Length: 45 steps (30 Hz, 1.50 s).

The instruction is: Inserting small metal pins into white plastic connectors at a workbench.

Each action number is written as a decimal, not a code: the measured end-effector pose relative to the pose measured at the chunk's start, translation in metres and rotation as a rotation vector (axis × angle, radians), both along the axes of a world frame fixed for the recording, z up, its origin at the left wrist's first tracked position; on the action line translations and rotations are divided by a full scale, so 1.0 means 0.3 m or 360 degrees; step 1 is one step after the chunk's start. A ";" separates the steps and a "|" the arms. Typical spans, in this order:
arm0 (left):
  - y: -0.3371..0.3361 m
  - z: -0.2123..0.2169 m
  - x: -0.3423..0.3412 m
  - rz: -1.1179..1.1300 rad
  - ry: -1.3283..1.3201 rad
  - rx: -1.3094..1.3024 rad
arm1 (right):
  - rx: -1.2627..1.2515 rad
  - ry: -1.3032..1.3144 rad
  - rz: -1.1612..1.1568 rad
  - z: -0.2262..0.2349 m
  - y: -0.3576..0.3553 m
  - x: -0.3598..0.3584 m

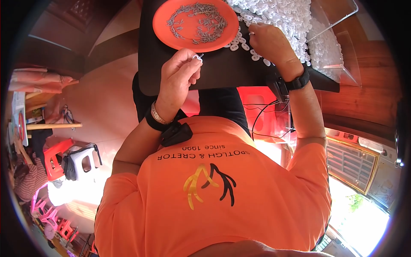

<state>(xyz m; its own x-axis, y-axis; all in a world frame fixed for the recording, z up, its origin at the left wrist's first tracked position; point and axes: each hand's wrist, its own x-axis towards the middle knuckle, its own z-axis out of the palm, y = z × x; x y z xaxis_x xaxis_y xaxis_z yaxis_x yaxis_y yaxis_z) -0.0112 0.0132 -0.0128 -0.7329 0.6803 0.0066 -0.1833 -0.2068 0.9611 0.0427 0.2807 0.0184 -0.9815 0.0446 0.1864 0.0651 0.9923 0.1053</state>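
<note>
My left hand [176, 79] is closed in a pinch near the front rim of an orange plate [162, 32]. Between its thumb and forefinger is a small white oval plastic piece [196, 57], with a short grey metal pin or screw [201, 55] showing at it. Many small grey screws or pins [216, 28] lie in a ring on the plate. My right hand [274, 45] is at the near left edge of a heap of white oval pieces [287, 17], fingers curled together and pointing left. Whatever its fingertips hold is too small to make out.
Loose white pieces [234, 44] lie between the plate and heap on the dark table [231, 70]. A clear plastic panel [351, 64] stands at the right. Black cables [261, 113] hang below the table edge. Stools [83, 160] stand on the floor at left.
</note>
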 end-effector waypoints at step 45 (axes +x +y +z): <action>0.006 0.012 -0.045 -0.0242 -0.0669 0.0772 | -0.2618 -0.0099 0.0380 -0.007 -0.346 0.013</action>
<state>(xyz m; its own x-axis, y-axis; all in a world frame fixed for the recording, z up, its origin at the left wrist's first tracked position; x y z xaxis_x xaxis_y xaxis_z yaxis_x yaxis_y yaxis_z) -0.0248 0.0150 -0.0092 -0.6359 0.7683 0.0730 -0.5838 -0.5408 0.6056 0.0467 0.1770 0.0164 -0.9983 -0.0015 0.0587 -0.0588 0.0245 -0.9980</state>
